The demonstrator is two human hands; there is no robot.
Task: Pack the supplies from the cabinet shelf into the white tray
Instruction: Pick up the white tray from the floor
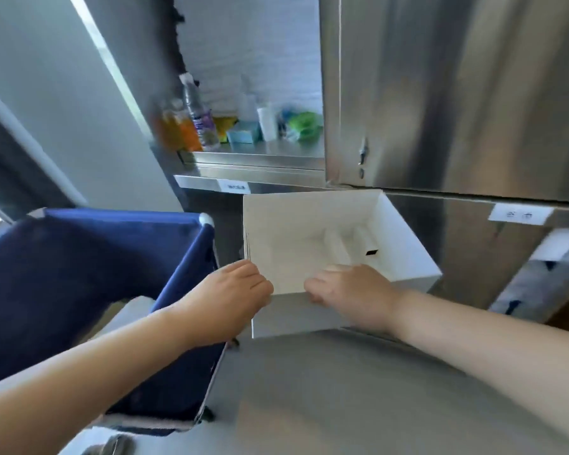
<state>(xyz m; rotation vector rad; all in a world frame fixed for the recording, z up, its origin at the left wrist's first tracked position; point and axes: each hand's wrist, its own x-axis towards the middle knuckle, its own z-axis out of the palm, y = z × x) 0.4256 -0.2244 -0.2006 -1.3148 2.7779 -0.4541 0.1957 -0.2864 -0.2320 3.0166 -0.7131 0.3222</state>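
The white tray (404,244) is an open cardboard box with an inner divider, and nothing lies in it. It sits on the steel counter below the cabinet. My left hand (234,290) grips its near left corner and my right hand (345,290) grips its near rim, fingers curled over the edge. Above, the open cabinet shelf (260,156) holds an orange bottle (174,129), a clear bottle with a purple label (201,116), a teal box (243,134), a white tube (267,123) and green packets (304,124).
A blue fabric bin (89,290) on a frame stands left of the tray. The steel cabinet door (457,93) hangs open at the right above the tray. The steel counter (342,389) spreads out in front of me. A wrapped roll (539,274) lies at the right.
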